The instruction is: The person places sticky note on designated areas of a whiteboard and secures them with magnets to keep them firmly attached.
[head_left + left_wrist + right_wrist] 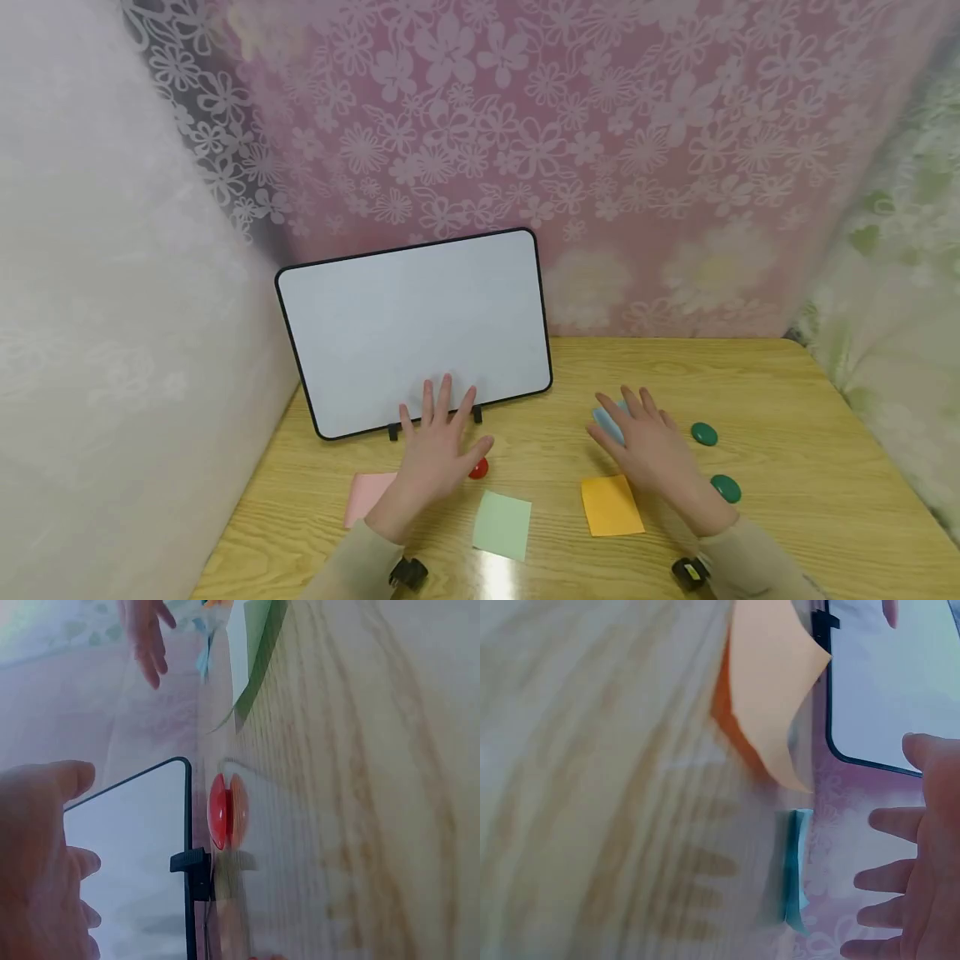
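My left hand (435, 454) is held with fingers spread in front of a white board (420, 325) with a black rim. Beside its thumb lies a round red magnet-like disc (218, 812); a pink sticky note (367, 495) is partly hidden by the wrist. My right hand (651, 442), fingers also extended, hovers over a blue sticky note (797, 866) and partly covers it in the head view. An orange sticky note (612, 506) lies nearer me, and a pale green one (502, 525) is between the hands. Neither hand holds anything.
Two green discs (704, 433) lie to the right of my right hand. Small black feet (477, 414) support the board, which leans near the pink floral curtain (525, 125). A pale curtain (135, 292) borders the wooden table (810, 417) on the left.
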### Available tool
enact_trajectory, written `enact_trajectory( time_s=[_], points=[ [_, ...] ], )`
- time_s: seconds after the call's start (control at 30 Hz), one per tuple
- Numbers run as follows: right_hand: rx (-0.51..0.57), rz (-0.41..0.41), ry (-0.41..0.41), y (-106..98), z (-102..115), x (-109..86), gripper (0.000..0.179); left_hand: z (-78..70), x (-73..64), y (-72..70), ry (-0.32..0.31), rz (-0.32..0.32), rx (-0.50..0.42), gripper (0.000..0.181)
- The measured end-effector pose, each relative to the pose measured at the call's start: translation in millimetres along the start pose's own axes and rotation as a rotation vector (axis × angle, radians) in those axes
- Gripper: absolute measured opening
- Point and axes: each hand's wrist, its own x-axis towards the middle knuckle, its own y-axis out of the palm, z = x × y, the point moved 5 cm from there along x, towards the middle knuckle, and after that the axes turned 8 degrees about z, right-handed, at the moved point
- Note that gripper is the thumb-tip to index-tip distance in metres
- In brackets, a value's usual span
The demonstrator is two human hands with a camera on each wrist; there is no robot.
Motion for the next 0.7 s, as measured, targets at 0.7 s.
enact_trajectory(
  time_s=[0.7],
  points=[
    [0.314,-0.021,-0.030,-8.9,8.8,13.2,0.059,16.2,-26.1,-27.8,0.138,-0.236,-0.522,0.041]
  ],
)
